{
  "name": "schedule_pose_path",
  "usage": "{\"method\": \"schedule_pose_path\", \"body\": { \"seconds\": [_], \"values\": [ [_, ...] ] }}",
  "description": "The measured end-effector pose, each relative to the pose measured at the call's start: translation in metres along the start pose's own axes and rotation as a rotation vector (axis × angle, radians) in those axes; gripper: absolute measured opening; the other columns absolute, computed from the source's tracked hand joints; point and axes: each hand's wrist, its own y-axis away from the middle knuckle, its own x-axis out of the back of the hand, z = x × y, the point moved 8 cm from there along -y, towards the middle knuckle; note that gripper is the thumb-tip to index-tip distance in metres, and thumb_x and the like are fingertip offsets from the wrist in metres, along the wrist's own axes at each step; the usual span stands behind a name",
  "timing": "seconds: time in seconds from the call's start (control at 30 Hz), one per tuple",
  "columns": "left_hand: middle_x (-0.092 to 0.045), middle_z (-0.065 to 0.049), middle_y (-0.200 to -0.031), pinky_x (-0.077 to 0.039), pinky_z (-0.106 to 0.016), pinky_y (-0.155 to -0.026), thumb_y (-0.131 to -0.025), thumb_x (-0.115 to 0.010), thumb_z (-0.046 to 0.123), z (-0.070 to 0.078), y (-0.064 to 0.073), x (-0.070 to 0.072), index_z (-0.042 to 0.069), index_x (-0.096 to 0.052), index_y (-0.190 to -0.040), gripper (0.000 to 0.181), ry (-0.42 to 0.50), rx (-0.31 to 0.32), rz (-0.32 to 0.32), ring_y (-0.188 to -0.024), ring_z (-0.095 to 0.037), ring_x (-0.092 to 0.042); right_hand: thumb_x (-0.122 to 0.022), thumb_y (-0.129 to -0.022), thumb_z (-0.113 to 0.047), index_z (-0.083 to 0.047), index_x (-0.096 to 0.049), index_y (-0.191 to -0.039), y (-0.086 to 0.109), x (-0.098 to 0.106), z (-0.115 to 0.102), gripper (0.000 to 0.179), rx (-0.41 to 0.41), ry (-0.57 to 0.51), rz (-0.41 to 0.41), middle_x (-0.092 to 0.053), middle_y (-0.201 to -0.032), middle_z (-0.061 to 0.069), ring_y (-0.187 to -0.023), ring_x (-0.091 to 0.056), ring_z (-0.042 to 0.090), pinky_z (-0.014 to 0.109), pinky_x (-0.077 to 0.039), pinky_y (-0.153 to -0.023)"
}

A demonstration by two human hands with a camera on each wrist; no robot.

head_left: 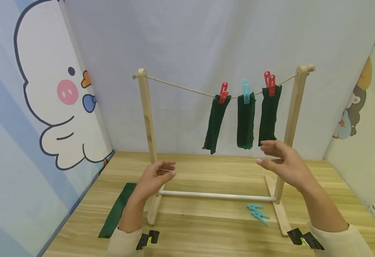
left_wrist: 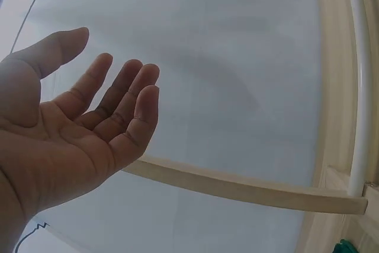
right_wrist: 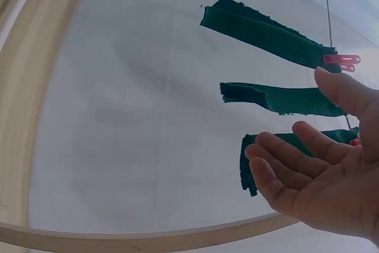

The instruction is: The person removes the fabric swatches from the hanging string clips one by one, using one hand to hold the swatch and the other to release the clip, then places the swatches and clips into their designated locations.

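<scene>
Three dark green cloth strips hang from a rope (head_left: 181,86) strung across a wooden rack. A red clothespin (head_left: 223,93) grips the left strip (head_left: 216,125), a light blue clothespin (head_left: 246,92) the middle strip (head_left: 246,123), and another red clothespin (head_left: 271,85) the right strip (head_left: 269,116). Just below and in front of that right strip is my right hand (head_left: 285,162), fingers loosely bent with nothing in them. My left hand (head_left: 155,180), likewise holding nothing, is by the rack's left post (head_left: 148,125). In the left wrist view its palm (left_wrist: 65,140) faces up, fingers relaxed.
One more green strip (head_left: 118,210) lies flat on the wooden table (head_left: 213,228), left of the rack. Two light blue clothespins (head_left: 258,214) lie near the rack's right foot (head_left: 278,214). A white bar (head_left: 216,195) joins the posts low down. Behind stands a pale curtain (head_left: 181,43).
</scene>
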Motion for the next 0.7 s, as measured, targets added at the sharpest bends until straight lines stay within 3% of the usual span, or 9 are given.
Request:
{"method": "schedule_pose_path", "body": {
  "seconds": [0.2, 0.27, 0.43, 0.6, 0.7],
  "values": [
    [-0.059, -0.014, -0.113, -0.047, -0.040, -0.083, -0.089, -0.065, 0.017, 0.007, -0.009, -0.005, 0.008, -0.057, -0.121, 0.034, 0.048, -0.023, 0.038, -0.102, -0.025, -0.057, -0.064, -0.090, -0.016, 0.000, -0.040, -0.135, 0.000, 0.015, -0.016, 0.054, 0.051, -0.015, 0.054, -0.051, -0.125, 0.024, -0.114, -0.049, 0.038, 0.017, -0.042, -0.085],
    [-0.059, -0.013, -0.112, -0.048, -0.040, -0.083, -0.088, -0.066, 0.015, 0.009, -0.012, -0.006, 0.007, -0.058, -0.120, 0.034, 0.066, -0.029, 0.053, -0.102, -0.026, -0.057, -0.064, -0.090, -0.015, 0.000, -0.041, -0.135, 0.000, 0.021, -0.021, 0.053, 0.074, -0.021, 0.079, -0.052, -0.124, 0.023, -0.111, -0.053, 0.028, 0.010, -0.040, -0.081],
    [-0.059, -0.013, -0.112, -0.048, -0.040, -0.082, -0.088, -0.066, 0.013, 0.015, -0.017, -0.011, 0.006, -0.059, -0.119, 0.032, 0.092, -0.051, 0.084, -0.102, -0.026, -0.057, -0.064, -0.088, -0.006, 0.000, -0.044, -0.132, -0.001, 0.034, -0.032, 0.050, 0.146, -0.046, 0.134, -0.056, -0.120, 0.017, -0.104, -0.053, 0.004, 0.011, -0.040, -0.084],
    [-0.059, -0.013, -0.112, -0.047, -0.042, -0.085, -0.088, -0.065, 0.014, 0.022, -0.024, -0.019, 0.007, -0.060, -0.118, 0.031, 0.105, -0.085, 0.106, -0.104, -0.026, -0.056, -0.065, -0.087, -0.003, -0.004, -0.045, -0.133, -0.004, 0.046, -0.037, 0.051, 0.163, -0.074, 0.145, -0.057, -0.121, 0.007, -0.105, -0.053, 0.002, 0.012, -0.041, -0.084],
    [-0.060, -0.011, -0.112, -0.046, -0.041, -0.085, -0.088, -0.066, 0.017, 0.025, -0.028, -0.025, 0.008, -0.060, -0.119, 0.033, 0.121, -0.098, 0.115, -0.105, -0.026, -0.055, -0.065, -0.087, -0.003, -0.006, -0.044, -0.135, -0.005, 0.050, -0.043, 0.053, 0.165, -0.069, 0.143, -0.056, -0.123, 0.010, -0.106, -0.053, 0.002, 0.012, -0.041, -0.084]
  ]
}}
